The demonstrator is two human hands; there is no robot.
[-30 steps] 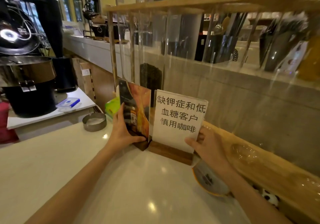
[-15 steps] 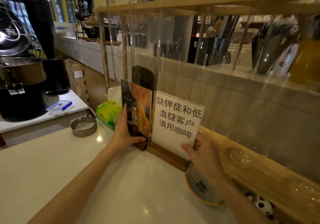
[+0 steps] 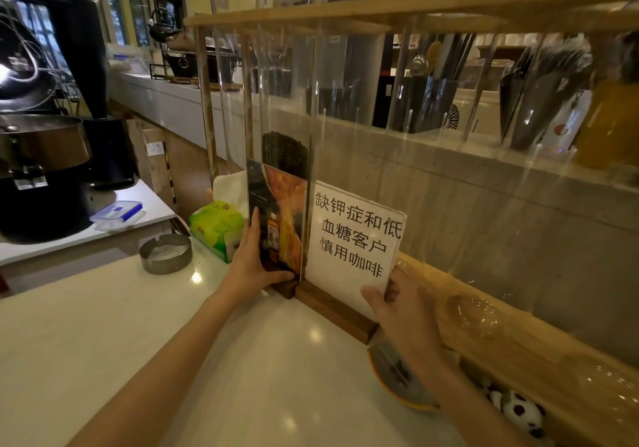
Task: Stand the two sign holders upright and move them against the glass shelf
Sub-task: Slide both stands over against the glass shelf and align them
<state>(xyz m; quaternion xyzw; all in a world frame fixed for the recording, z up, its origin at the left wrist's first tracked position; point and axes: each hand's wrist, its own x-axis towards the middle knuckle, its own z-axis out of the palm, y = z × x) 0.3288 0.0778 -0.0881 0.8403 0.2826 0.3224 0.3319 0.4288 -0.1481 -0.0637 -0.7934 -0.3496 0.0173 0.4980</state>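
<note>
Two sign holders stand upright side by side on the white counter, right at the foot of the glass shelf (image 3: 345, 108). The left one, a dark and orange picture sign holder (image 3: 283, 211), has my left hand (image 3: 254, 263) gripping its left edge and wooden base. The right one, a white sign holder (image 3: 352, 235) with black Chinese characters, sits in a long wooden base (image 3: 335, 310). My right hand (image 3: 401, 312) grips its lower right corner. Both signs face me.
A green tissue pack (image 3: 218, 229) and a metal ashtray (image 3: 166, 253) sit left of the signs. A yellow-rimmed bowl (image 3: 397, 377) and a small panda toy (image 3: 522, 412) lie by my right forearm. A wooden ledge (image 3: 518, 336) runs along the shelf. A dark machine (image 3: 38, 170) stands far left.
Both signs have slid a little farther back toward the glass shelf and stand straighter, the picture sign now squarer to me. My hands kept their grip throughout.
</note>
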